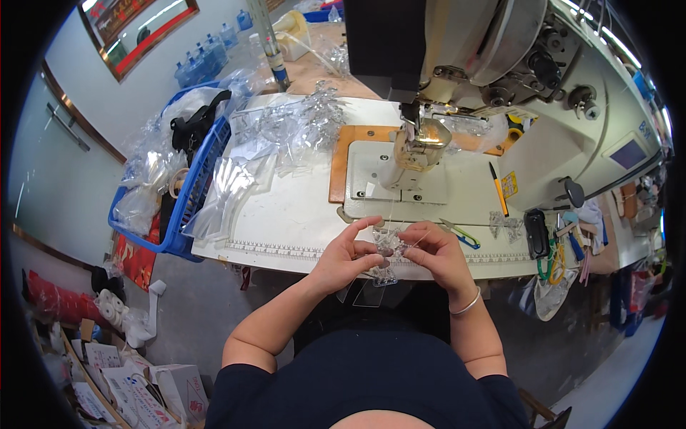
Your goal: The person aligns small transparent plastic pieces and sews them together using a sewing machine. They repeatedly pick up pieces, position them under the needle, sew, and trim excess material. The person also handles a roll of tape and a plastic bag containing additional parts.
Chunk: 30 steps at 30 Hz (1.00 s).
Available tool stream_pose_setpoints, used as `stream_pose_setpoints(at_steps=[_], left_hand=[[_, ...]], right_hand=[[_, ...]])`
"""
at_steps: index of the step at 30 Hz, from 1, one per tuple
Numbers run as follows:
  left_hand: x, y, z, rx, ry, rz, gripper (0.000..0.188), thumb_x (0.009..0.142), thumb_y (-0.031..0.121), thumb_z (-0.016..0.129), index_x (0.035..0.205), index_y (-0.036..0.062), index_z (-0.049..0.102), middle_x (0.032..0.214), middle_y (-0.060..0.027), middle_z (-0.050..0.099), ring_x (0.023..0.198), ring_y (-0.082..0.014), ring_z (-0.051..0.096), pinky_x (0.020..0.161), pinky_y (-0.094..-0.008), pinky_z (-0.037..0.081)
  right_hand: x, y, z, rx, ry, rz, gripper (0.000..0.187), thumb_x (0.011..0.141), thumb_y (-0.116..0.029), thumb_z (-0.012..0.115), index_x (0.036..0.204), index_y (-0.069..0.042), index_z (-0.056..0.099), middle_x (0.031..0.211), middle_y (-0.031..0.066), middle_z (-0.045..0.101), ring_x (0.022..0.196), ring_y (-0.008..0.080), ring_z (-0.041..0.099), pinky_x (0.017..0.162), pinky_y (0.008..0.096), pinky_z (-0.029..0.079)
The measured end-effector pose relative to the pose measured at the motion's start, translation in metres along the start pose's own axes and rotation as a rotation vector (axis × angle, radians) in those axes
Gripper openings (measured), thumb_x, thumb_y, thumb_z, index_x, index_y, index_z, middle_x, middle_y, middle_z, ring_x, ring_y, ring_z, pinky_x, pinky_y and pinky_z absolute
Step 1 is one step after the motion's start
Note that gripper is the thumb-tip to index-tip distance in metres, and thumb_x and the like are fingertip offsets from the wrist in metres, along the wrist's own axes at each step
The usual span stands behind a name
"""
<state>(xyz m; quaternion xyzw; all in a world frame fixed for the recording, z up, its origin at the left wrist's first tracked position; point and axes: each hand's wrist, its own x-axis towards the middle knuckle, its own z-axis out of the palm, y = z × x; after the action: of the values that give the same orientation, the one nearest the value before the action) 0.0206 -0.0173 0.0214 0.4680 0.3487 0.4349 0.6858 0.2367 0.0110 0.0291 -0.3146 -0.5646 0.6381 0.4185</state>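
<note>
1 left grip (341,262) and 1 right grip (441,260) pinch shiny clear material (390,242) by a printed ruler strip (282,251)

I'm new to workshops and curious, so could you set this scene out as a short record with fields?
Left grip: fingers at a small shiny clear piece
Right grip: pinching at the same piece
Machine: sewing machine, beyond the hands
Table: white, ruler strip along near edge
Table's left: blue basket with clear bags
Table's right: orange pen
</note>
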Motion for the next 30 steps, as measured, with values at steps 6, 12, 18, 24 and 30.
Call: stream_pose_setpoints(at_steps=[6, 12, 18, 24, 30], left_hand=[[-0.013, -0.009, -0.007, -0.037, 0.015, 0.039, 0.061, 0.087, 0.002, 0.059, 0.140, 0.0069, 0.030, 0.095, -0.0117, 0.065, 0.091, -0.0126, 0.061, 0.082, -0.0253, 0.047], [-0.017, -0.016, -0.003, 0.168, 0.039, 0.012, 0.058, 0.087, 0.003, 0.059, 0.139, 0.0074, 0.034, 0.093, -0.0088, 0.065, 0.088, -0.0092, 0.059, 0.081, -0.0232, 0.046], [-0.011, -0.013, -0.002, 0.032, -0.021, -0.026, 0.057, 0.087, 0.003, 0.059, 0.139, 0.0072, 0.035, 0.090, -0.0078, 0.065, 0.086, -0.0081, 0.058, 0.080, -0.0225, 0.045], [-0.010, -0.012, 0.005, 0.209, -0.007, -0.065, 0.056, 0.086, 0.003, 0.061, 0.138, 0.0059, 0.039, 0.091, -0.0058, 0.064, 0.085, -0.0081, 0.057, 0.078, -0.0225, 0.046], [-0.008, -0.021, 0.009, 0.116, 0.044, 0.030, 0.058, 0.086, 0.003, 0.062, 0.139, 0.0075, 0.039, 0.090, -0.0002, 0.055, 0.081, -0.0050, 0.053, 0.074, -0.0192, 0.044]], right_hand=[[-0.012, 0.019, 0.013, 0.091, 0.054, -0.043, 0.012, 0.082, 0.001, 0.062, 0.094, 0.004, 0.064, 0.103, 0.0079, 0.054, 0.087, 0.0142, 0.058, 0.078, 0.0290, 0.052], [-0.010, 0.027, 0.018, 0.383, 0.110, 0.132, 0.021, 0.094, -0.013, 0.053, 0.111, -0.001, 0.056, 0.094, 0.0064, 0.060, 0.084, 0.0173, 0.063, 0.072, 0.0299, 0.056], [-0.009, 0.025, 0.004, 0.394, -0.106, 0.107, 0.029, 0.097, -0.013, 0.046, 0.122, 0.000, 0.053, 0.094, 0.0095, 0.060, 0.087, 0.0226, 0.065, 0.073, 0.0315, 0.057], [-0.003, 0.017, -0.003, 0.233, -0.055, 0.168, 0.009, 0.088, -0.005, 0.058, 0.096, -0.001, 0.054, 0.086, 0.0066, 0.059, 0.082, 0.0210, 0.067, 0.068, 0.0280, 0.056], [-0.003, 0.016, 0.004, 0.120, 0.036, 0.080, 0.012, 0.084, 0.002, 0.063, 0.089, -0.002, 0.052, 0.083, 0.0037, 0.058, 0.075, 0.0162, 0.067, 0.064, 0.0245, 0.054]])
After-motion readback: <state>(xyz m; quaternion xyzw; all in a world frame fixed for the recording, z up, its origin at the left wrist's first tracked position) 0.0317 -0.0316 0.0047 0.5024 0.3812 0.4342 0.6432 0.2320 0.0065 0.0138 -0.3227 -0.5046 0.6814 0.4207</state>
